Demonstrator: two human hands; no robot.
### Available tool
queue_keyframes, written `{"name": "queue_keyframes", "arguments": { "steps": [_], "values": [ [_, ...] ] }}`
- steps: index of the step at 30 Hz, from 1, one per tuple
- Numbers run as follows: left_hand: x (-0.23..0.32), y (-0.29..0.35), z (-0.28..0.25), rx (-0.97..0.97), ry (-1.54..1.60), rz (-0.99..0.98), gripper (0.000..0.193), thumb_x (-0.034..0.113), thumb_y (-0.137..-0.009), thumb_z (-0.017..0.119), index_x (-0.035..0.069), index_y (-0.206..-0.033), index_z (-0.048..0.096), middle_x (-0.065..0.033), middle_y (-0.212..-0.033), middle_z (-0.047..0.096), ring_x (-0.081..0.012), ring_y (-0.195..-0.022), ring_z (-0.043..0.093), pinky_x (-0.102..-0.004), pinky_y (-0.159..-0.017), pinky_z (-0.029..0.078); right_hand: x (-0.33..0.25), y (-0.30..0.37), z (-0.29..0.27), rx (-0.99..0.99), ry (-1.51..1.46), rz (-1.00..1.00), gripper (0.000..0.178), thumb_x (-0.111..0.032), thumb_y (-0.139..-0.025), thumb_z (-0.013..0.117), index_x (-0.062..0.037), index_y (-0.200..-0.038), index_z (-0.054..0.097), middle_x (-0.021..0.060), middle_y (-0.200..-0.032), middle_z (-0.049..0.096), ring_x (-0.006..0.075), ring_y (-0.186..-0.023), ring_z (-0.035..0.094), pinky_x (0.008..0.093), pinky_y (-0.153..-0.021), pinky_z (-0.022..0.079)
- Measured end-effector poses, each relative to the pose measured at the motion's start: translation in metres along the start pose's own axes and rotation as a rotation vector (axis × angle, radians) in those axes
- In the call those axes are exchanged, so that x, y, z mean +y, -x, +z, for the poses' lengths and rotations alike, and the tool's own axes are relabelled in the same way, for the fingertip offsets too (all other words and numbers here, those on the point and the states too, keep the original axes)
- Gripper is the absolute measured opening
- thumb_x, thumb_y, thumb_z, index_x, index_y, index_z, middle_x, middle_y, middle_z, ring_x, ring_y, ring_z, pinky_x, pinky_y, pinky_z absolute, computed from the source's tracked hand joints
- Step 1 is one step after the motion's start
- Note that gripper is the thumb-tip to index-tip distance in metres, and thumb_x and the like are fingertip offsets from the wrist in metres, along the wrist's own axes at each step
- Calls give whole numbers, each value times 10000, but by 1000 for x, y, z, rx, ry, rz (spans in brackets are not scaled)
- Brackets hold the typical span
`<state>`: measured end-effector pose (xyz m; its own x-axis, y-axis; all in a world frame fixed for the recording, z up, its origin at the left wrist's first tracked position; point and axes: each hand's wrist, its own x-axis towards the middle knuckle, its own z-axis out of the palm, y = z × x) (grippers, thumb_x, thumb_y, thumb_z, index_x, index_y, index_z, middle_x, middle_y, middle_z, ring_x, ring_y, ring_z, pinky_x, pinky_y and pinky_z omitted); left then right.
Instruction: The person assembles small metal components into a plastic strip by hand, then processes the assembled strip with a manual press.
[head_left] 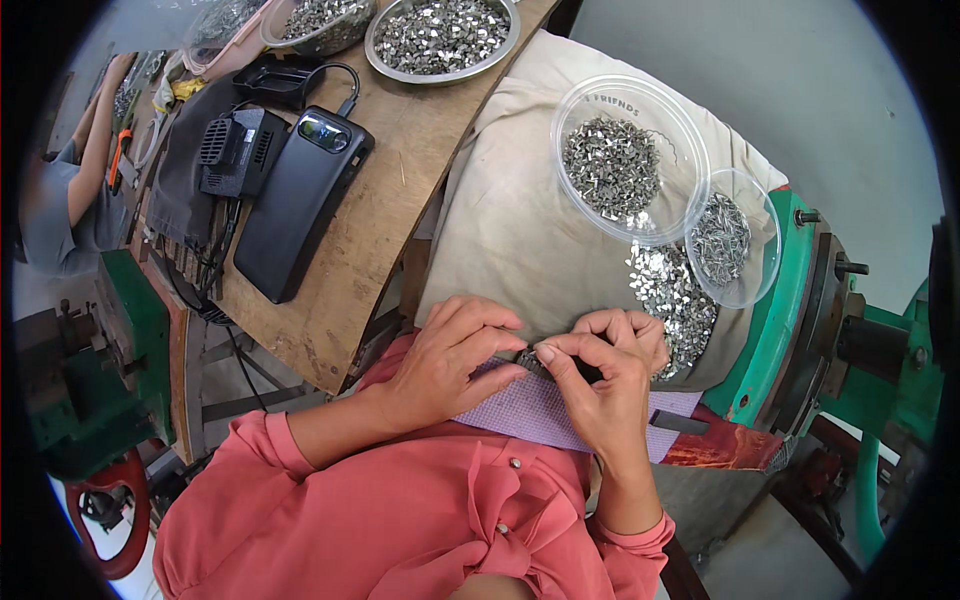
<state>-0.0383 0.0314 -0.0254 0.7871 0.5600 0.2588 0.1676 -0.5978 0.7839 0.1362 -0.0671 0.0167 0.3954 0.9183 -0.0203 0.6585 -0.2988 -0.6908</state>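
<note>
My left hand and my right hand meet above a purple woven cloth on my lap. Between their fingertips sits a small dark metal piece, partly covered. The left thumb and forefinger curve around its left side. On its right, my right thumb and forefinger are pinched together, with the other fingers curled in. Beside my right hand a pile of shiny small metal parts lies on a beige cloth. Beyond it stand a clear round tub of metal pieces and a smaller clear cup of thin metal pins.
On the wooden table at left lie a black power bank with a cable and a black vented device. A metal bowl of metal parts stands behind. Green machines flank me; another person's arm shows at far left.
</note>
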Motion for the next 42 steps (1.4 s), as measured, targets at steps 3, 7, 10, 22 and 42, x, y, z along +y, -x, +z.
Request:
{"name": "queue_keyframes", "arguments": {
  "steps": [3, 7, 10, 22, 42],
  "values": [
    [0, -1, 0, 14, 2, 18, 350, 115, -698, 843, 76, -1004, 679, -74, -1094, 650, -273, -1010, 607, -381, -873, 455, 0, 0, 1, -24, 6, 24, 61, -241, -771, 803, -187, -796, 790, -44, -885, 586, 232, -999, 441, 421, -939, 250],
    [-2, 1, 1, 35, -30, 91, 269, 120, -750, 808, 66, -991, 700, -45, -1066, 657, -247, -1016, 616, -371, -855, 462, 0, 1, 2, -25, 12, 43, 100, -250, -740, 830, -189, -815, 804, -39, -910, 571, 232, -1017, 422, 409, -955, 249],
    [1, 1, 0, 26, -66, 92, 250, 113, -750, 807, 62, -978, 717, -38, -1047, 676, -238, -1017, 629, -361, -852, 469, -3, 1, 3, -14, 63, 50, 147, -254, -713, 850, -183, -838, 816, -26, -940, 560, 232, -1049, 407, 401, -980, 244],
    [2, 4, 4, 84, -57, 72, 214, 108, -762, 800, 63, -951, 711, -15, -1010, 686, -237, -985, 648, -369, -837, 487, -4, 2, 3, -10, 110, 62, 123, -296, -716, 849, -236, -820, 819, -24, -999, 569, 273, -1101, 405, 452, -994, 229],
    [2, 4, 4, 81, -51, 47, 212, 111, -736, 814, 76, -912, 702, 0, -967, 676, -223, -989, 642, -360, -838, 475, -5, -1, 5, -14, 121, 89, 137, -324, -707, 850, -225, -788, 799, -21, -1014, 565, 320, -1138, 394, 498, -1015, 216]
  ]
}}
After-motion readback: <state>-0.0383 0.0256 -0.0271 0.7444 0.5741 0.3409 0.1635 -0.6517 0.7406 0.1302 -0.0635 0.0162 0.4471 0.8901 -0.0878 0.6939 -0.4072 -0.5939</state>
